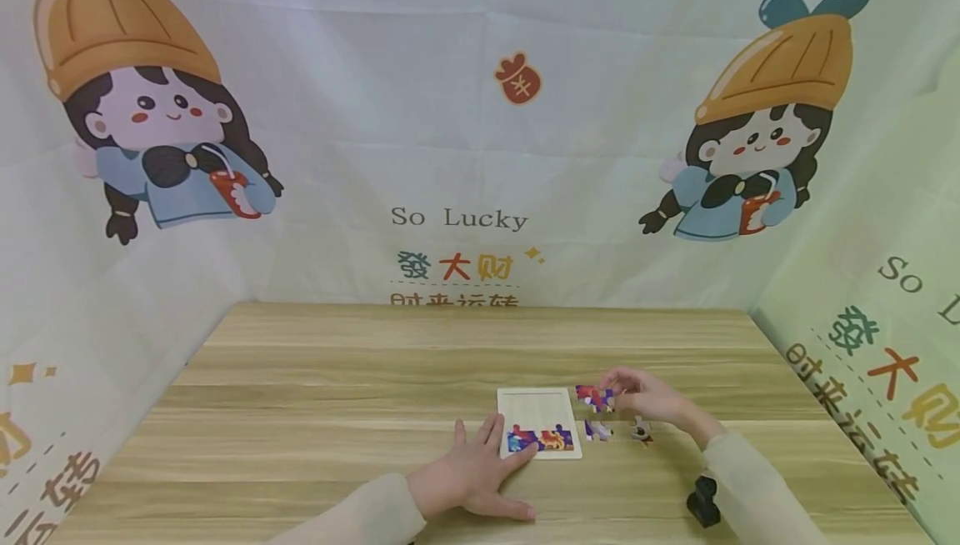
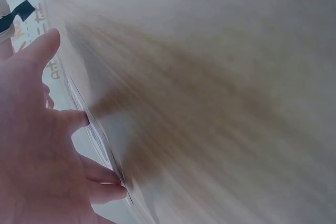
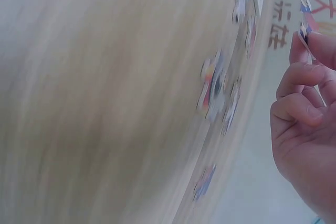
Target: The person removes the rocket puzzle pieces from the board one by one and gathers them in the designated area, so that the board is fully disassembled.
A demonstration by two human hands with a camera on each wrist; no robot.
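A pale, shallow puzzle tray (image 1: pixel 536 407) lies on the table, its lower edge lined with joined colourful jigsaw pieces (image 1: pixel 555 440). My left hand (image 1: pixel 480 466) is spread flat at the tray's near left corner, fingertips touching the frame and the joined pieces. Just right of the tray, my right hand (image 1: pixel 645 395) pinches a puzzle piece (image 3: pixel 304 22) between thumb and forefinger, raised off the table in the right wrist view. Below that hand lie loose jigsaw pieces, one purple and white (image 1: pixel 597 430) and one greyish (image 1: pixel 641 431).
The wood-grain table (image 1: pixel 337 378) reaches back to a printed cloth backdrop (image 1: pixel 360 112), which also closes off both sides. A small black object (image 1: pixel 703 502) sits beside the right sleeve (image 1: pixel 753 487).
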